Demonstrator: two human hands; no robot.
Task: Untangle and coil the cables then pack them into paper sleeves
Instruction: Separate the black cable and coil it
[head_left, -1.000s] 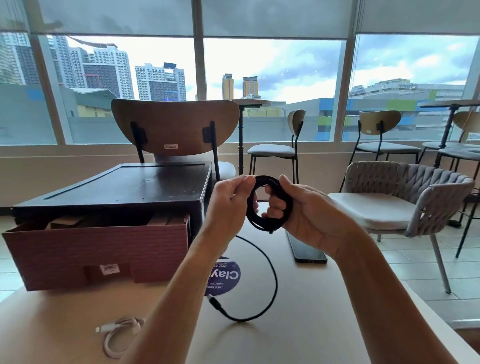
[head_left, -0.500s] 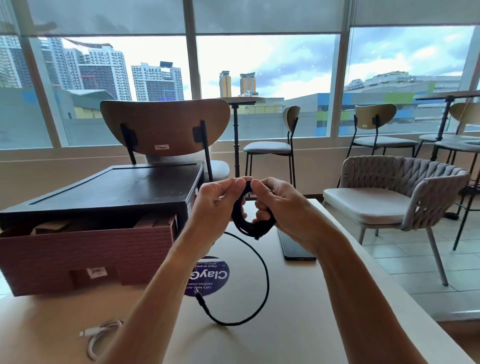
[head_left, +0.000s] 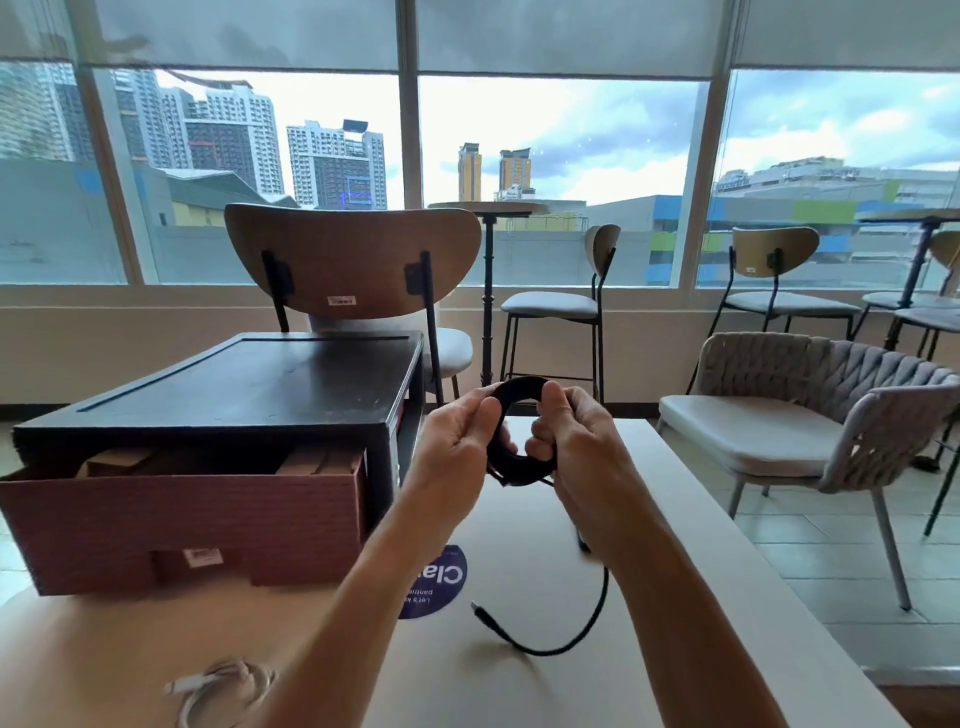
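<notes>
A black cable (head_left: 519, 462) is wound into a small coil held up over the table. My left hand (head_left: 457, 447) pinches the coil's left side and my right hand (head_left: 582, 441) grips its right side. The cable's loose tail (head_left: 587, 623) hangs under my right wrist, curves down and ends in a plug lying on the table. A white cable (head_left: 223, 691) lies loosely coiled at the table's near left. Brown paper sleeves (head_left: 311, 460) stand inside a reddish cardboard box (head_left: 182, 525) at the left.
A black lid or tray (head_left: 249, 384) rests on top of the box. The beige table (head_left: 545, 691) carries a round blue sticker (head_left: 441, 582). A wooden chair (head_left: 353, 260) stands behind the box and a woven grey armchair (head_left: 810, 410) at the right.
The loose tail has become shorter and now hangs under my right wrist instead of between my hands. The phone seen on the table earlier is out of sight behind my right arm.
</notes>
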